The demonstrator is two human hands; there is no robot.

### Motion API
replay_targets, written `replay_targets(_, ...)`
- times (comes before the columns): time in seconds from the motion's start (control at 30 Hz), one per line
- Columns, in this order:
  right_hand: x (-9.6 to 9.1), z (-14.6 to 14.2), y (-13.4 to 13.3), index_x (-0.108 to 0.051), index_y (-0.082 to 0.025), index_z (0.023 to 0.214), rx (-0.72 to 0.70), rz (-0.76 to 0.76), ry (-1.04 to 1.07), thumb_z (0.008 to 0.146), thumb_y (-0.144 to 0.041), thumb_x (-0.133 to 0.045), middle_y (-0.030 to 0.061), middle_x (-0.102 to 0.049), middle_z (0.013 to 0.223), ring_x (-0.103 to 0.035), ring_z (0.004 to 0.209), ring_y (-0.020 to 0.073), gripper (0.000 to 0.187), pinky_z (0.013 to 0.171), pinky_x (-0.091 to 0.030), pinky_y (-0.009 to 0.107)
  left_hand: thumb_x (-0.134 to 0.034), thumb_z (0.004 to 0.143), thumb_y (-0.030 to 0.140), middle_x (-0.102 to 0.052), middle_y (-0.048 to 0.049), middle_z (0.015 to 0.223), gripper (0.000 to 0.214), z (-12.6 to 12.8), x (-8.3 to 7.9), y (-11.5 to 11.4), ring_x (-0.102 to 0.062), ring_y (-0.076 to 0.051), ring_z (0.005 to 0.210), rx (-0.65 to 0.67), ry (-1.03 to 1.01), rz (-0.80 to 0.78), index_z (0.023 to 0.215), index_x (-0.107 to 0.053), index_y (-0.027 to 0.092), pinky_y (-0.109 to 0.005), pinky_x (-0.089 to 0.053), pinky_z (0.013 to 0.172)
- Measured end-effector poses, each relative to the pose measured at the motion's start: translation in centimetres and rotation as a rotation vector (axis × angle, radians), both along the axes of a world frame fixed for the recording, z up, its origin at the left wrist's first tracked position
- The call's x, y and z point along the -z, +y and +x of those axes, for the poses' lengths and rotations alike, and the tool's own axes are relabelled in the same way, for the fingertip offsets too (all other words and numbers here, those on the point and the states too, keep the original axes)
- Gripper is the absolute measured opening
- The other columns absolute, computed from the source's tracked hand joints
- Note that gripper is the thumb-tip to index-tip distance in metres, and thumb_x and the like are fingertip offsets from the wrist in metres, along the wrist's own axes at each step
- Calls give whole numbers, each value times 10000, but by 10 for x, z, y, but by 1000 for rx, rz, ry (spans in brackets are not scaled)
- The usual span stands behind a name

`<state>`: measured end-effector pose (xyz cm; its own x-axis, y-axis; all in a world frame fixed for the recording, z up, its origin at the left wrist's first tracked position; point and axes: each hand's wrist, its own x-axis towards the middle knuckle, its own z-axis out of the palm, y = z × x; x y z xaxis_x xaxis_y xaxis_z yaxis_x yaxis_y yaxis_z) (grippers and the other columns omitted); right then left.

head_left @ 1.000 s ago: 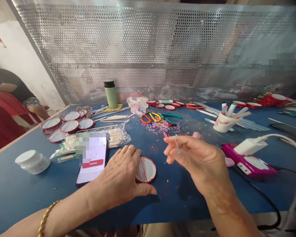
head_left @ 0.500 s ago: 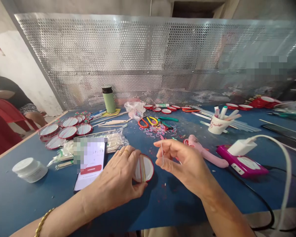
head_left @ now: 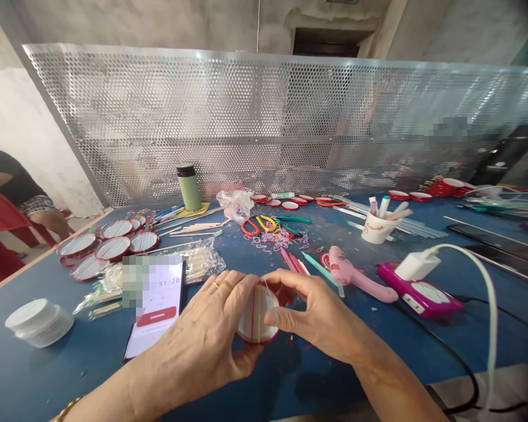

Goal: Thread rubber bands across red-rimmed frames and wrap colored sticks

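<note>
My left hand [head_left: 198,322], a ring on one finger, grips a small round white disc [head_left: 247,325] with a red rim. A red band and a yellow band run across the disc's face, side by side. At the disc's right edge my right hand [head_left: 321,316] pinches a thin whitish strip [head_left: 269,287] between thumb and finger. The strip slants over the face; its lower end is hidden by my thumb. My left fingers cover the disc's left part.
Left of my hands lie a lit phone [head_left: 158,310], a white jar [head_left: 39,322], bagged sticks [head_left: 202,258] and red-rimmed discs [head_left: 112,248]. Beyond are pliers [head_left: 250,227] and small coloured bands [head_left: 281,239]. A pink glue gun [head_left: 365,278], magenta power strip [head_left: 418,290] and paper cup [head_left: 377,228] stand right.
My right hand has moved left and brought the strip to the disc. The red and yellow bands now show more plainly. The view has shifted slightly.
</note>
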<state>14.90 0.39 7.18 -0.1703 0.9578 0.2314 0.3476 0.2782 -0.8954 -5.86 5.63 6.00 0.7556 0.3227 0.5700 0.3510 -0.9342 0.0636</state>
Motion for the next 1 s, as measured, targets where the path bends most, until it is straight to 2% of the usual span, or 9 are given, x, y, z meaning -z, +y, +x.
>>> replay_targets(0.17, 2, -3, 1, -704, -246, 1182, -29, -11, 14, 841, -475, -746, -24, -694, 955, -570, 830, 135, 414, 727, -443, 224, -653, 803, 219, -571, -200, 1273, 657, -1, 8, 0, -564, -326, 1210, -21, -17, 41, 1379, -364, 92, -493, -518, 1021)
replay_targets(0.3, 2, -5, 1, -712, -205, 1077, -33, -30, 16, 847, -512, -724, -16, -678, 922, -545, 805, 136, 384, 701, -427, 227, -646, 820, 248, -575, -207, 1267, 654, -1, 14, 1, -567, -333, 1214, -50, -29, 61, 1385, -363, 80, -483, -528, 1006)
replay_targets(0.43, 1, -7, 2, -701, -182, 988, -31, -51, 11, 834, -554, -715, -6, -662, 910, -530, 807, 147, 404, 698, -422, 237, -650, 814, 242, -574, -201, 1256, 700, 0, 12, 1, -567, -335, 1196, -44, -31, 68, 1416, -334, 75, -488, -531, 991)
replay_targets(0.57, 0, -8, 2, -699, -184, 1004, -32, -77, 3, 819, -571, -719, -10, -643, 888, -521, 793, 151, 430, 680, -424, 237, -650, 800, 198, -575, -172, 1209, 735, 0, 7, 1, -586, -310, 1120, -6, -14, 24, 1451, -320, 115, -475, -551, 937)
replay_targets(0.8, 5, -10, 4, -726, -159, 966, -6, -72, -13, 862, -496, -694, 16, -677, 889, -574, 803, 169, 354, 703, -466, 248, -640, 778, 165, -589, -139, 1081, 634, 3, 3, 3, -606, -277, 982, 19, -24, 26, 1358, -388, 114, -443, -572, 838)
replay_targets(1.0, -2, -20, 4, -726, -166, 1055, 77, -96, 164, 917, -405, -623, 40, -714, 926, -659, 861, 184, 294, 753, -538, 271, -668, 769, 209, -584, -169, 1115, 667, 0, 5, 10, -599, -305, 1021, -97, -73, 88, 1356, -372, 96, -462, -556, 874)
